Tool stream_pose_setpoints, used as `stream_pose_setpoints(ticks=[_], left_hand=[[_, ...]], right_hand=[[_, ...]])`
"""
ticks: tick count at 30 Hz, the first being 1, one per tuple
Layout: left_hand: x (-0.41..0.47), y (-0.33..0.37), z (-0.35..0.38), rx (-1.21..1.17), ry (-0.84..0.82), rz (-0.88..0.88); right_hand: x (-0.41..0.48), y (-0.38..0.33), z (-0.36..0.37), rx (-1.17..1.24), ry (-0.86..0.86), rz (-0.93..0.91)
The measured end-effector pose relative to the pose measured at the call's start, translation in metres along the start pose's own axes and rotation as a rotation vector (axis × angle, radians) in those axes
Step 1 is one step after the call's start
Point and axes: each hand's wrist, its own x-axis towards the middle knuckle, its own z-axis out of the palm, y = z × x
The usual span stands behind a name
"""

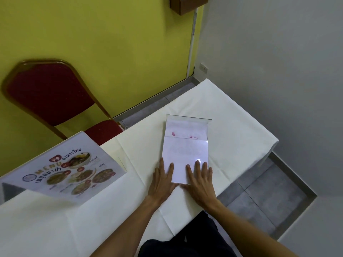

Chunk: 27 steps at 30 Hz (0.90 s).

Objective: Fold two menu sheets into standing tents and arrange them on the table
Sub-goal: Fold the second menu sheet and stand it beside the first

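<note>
White sheet (185, 154) lies folded under both flat hands, left hand (162, 182) and right hand (200, 182), fingers (197, 166) spread wide, gripping nothing. Uneven pressing could skew the crease; then the tent may lean. Second menu (74, 169) lies well left.

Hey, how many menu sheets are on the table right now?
2. A folded menu sheet lies flat under both hands, left hand and right hand. A printed menu sheet lies face-up further left. None seems hidden.
</note>
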Motion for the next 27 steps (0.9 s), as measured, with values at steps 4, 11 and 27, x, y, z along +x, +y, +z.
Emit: stream_pose_setpoints(ticks=[4,11,27], left_hand=[[-0.001,-0.004,0.0,0.16,0.064,0.072],[-0.001,-0.011,-0.021,0.276,0.128,0.206],[0.039,0.059,-0.15,-0.05,0.856,0.429]], right_hand=[[-0.002,0.005,0.003,-0.053,0.072,-0.115],[-0.004,0.011,-0.02,-0.097,0.294,-0.214],[0.049,0.052,-0.226,0.036,0.938,-0.444]])
